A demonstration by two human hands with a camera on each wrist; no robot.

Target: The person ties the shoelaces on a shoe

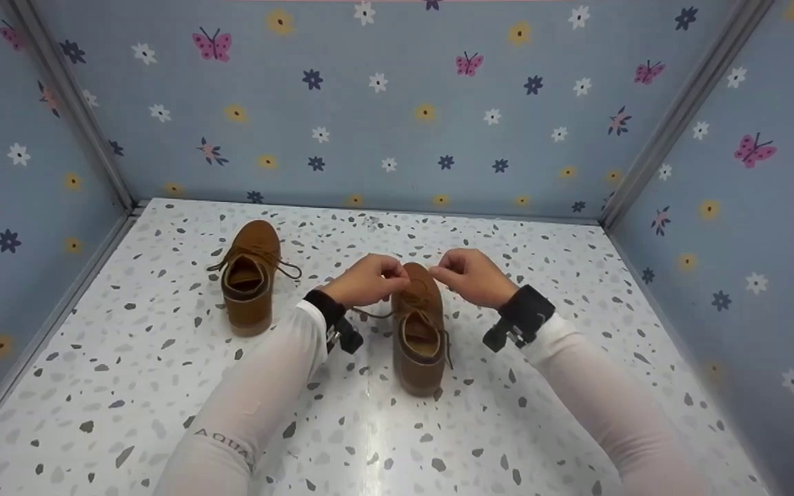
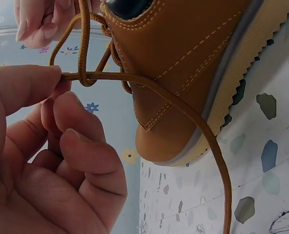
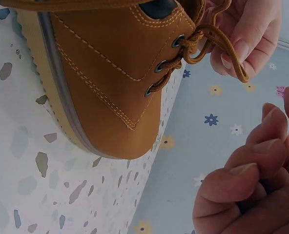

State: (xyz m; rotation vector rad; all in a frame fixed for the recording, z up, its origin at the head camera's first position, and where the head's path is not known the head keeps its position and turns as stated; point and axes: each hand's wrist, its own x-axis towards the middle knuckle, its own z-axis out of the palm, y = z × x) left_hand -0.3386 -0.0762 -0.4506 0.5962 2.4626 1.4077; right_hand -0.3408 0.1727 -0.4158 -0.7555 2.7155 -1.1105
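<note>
A brown lace-up shoe point(image 1: 419, 358) stands on the speckled floor, toe pointing away from me. Above its toe, my left hand point(image 1: 369, 279) pinches the brown shoelace point(image 2: 120, 76) between thumb and forefinger. Loops of lace cross at the knot over the eyelets, and one loose end trails down the shoe's side. On the other side of the toe is my right hand point(image 1: 473, 275), its fingers point(image 3: 232, 183) loosely bent. No lace shows between them in the right wrist view, where the thumb is partly cut off.
Another brown shoe point(image 1: 251, 313) stands to the left, its laces spread to both sides. Blue panels point(image 1: 397, 182) with flowers and butterflies enclose the floor point(image 1: 342, 448) at the back and both sides. Each wrist wears a black strap point(image 1: 526, 313) with a small device.
</note>
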